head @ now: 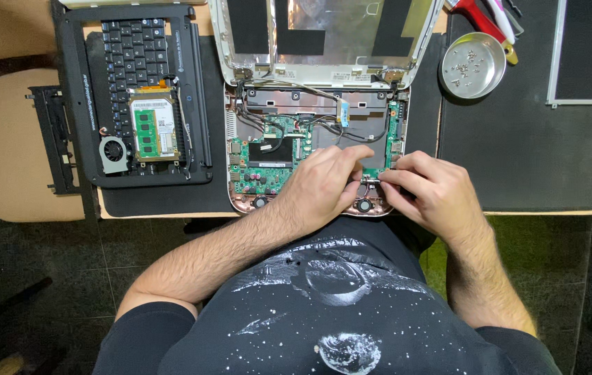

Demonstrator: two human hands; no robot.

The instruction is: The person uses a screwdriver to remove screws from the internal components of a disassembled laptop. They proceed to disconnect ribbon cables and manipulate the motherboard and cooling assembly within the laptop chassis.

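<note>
Black mat [518,153], opened laptop [310,139] — both hands [323,184] touching.

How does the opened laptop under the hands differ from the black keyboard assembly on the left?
The opened laptop has a pale shell, its lid tilted back and its green board bare; the black keyboard assembly lies flat, dark, with loose parts stacked on it, a green memory module and a small fan. Both the left hand and right hand work at the laptop; nobody touches the assembly. Both rest on the dark mat.
</note>
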